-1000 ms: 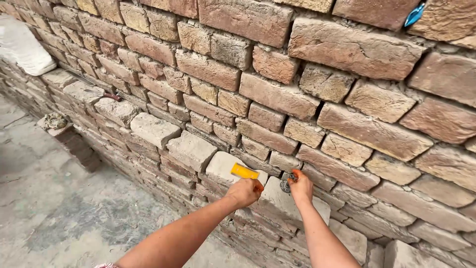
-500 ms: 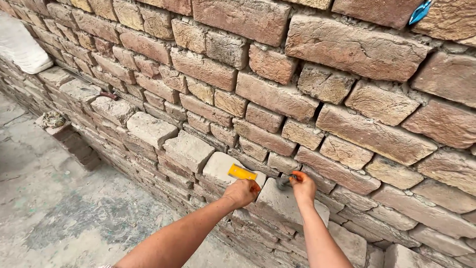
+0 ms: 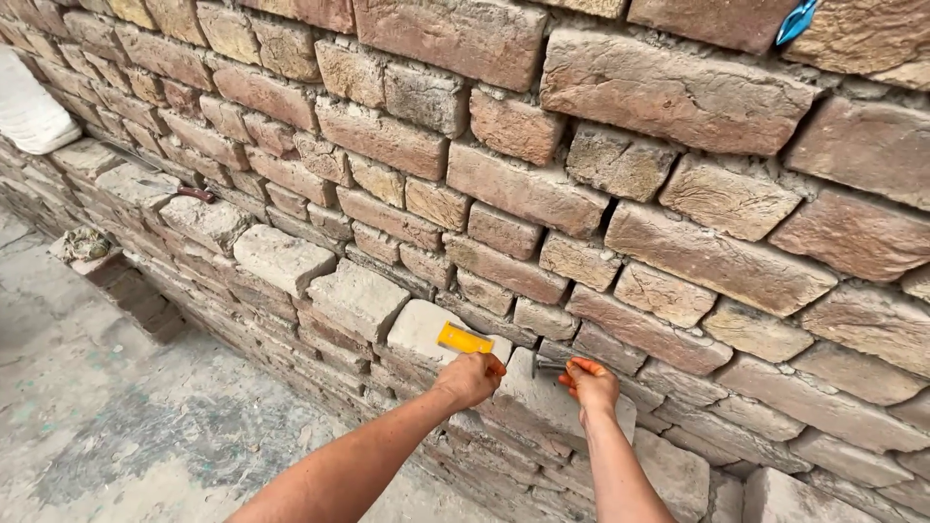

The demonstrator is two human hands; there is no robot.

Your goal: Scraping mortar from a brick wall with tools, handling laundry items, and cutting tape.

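My left hand [image 3: 472, 378] is closed around a tool with a yellow handle [image 3: 463, 339], which it holds against a protruding grey stone block [image 3: 418, 324] low on the brick wall [image 3: 542, 194]. Just to its right, my right hand [image 3: 591, 387] grips a small metal tool [image 3: 547, 366] with an orange part at the fingers. The tool's tip points left into the joint between the blocks. The two hands are a short way apart, both at the stepped ledge of the wall.
A row of grey blocks [image 3: 281, 257] juts out along the wall's base to the left. A red-handled tool [image 3: 194, 194] lies on that ledge. A white sack [image 3: 29, 111] sits far left, a blue object [image 3: 796, 19] top right. Concrete floor [image 3: 116, 426] lies below.
Both hands stay at the same joint. The right hand has shifted slightly right and down. The view has moved a little closer to the wall.
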